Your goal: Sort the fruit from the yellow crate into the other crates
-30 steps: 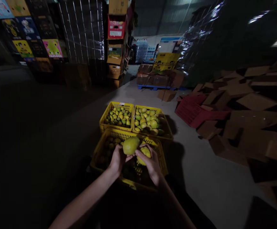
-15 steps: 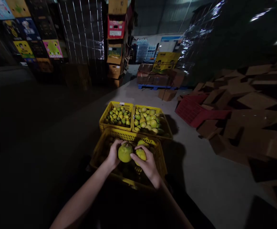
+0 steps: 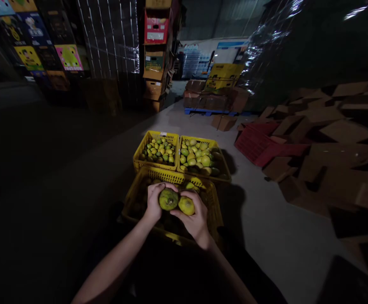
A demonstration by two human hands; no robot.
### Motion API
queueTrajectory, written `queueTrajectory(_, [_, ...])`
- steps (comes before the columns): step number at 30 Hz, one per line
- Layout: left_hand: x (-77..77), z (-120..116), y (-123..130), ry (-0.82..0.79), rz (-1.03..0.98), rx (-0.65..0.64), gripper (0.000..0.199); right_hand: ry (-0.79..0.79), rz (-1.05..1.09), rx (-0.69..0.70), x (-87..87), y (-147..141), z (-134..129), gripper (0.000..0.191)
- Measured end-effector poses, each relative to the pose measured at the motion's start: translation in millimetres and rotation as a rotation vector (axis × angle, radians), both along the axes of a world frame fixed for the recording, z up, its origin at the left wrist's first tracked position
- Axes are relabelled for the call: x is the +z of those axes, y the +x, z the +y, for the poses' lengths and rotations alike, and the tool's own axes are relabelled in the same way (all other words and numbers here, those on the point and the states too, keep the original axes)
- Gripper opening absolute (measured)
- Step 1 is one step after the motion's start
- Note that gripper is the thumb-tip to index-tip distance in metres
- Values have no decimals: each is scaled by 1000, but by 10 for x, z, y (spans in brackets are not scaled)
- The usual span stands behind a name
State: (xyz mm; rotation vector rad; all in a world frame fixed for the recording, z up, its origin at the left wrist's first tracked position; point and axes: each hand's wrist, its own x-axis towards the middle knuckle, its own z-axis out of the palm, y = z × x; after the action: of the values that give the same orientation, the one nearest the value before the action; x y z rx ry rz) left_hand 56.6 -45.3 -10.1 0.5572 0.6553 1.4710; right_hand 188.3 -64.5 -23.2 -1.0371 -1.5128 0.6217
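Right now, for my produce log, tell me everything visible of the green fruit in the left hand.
The green fruit is rounded, with dark, mottled skin and a small pale spot facing the camera. The left hand grips it over the near yellow crate, beside a yellow fruit; whether those touch is unclear.

Hands [image 3: 154,204]: two, lower centre
Held fruits [image 3: 168,199]: two, one per hand
Yellow crates [image 3: 161,173]: three, centre of frame
Crated fruits [image 3: 205,160]: dozens, too crowded for exact count
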Motion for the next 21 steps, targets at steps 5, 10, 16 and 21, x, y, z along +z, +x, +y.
queueTrajectory(5, [84, -31, -48, 141, 72, -28, 19, 59, -29, -1, -38, -25, -9, 39])
queueTrajectory(10, [82, -34, -59, 155, 128, -16, 19, 47, -47, 27, -7, -28, -38, 38])
queueTrajectory(16, [40, 104, 18, -272, -183, -115, 28, -200, 209, 86, 51, -81, 1, 30])
queueTrajectory(21, [-28, 203, -9, -490, -316, -252, 30, -624, 660, 217, 37, -96, 106, 23])
